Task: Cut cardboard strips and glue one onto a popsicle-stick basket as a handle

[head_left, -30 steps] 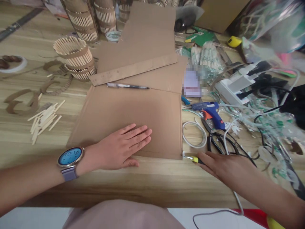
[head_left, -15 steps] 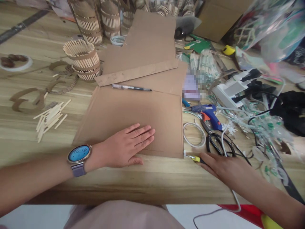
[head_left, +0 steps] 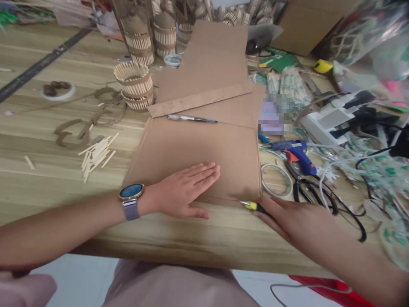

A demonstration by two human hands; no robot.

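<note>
My left hand (head_left: 185,192) lies flat, fingers together and stretched out, on the near part of a brown cardboard sheet (head_left: 198,147). A watch with a blue face (head_left: 131,192) is on that wrist. My right hand (head_left: 287,217) is closed on a small yellow-handled cutter (head_left: 251,205), whose tip touches the sheet's near edge close to its right corner. A pen (head_left: 191,119) and a long cardboard strip (head_left: 200,99) lie across the sheet's far side.
A blue glue gun (head_left: 292,149), black scissors (head_left: 306,189), a white tape ring (head_left: 277,179) and tangled cables lie to the right. Loose wooden sticks (head_left: 96,154) and a stick basket (head_left: 134,85) are on the left. The table edge (head_left: 191,251) runs close to my body.
The cutter tip has slid left along the cardboard's near edge from the right corner. My left hand stays flat on the sheet. The camera has turned to the left.
</note>
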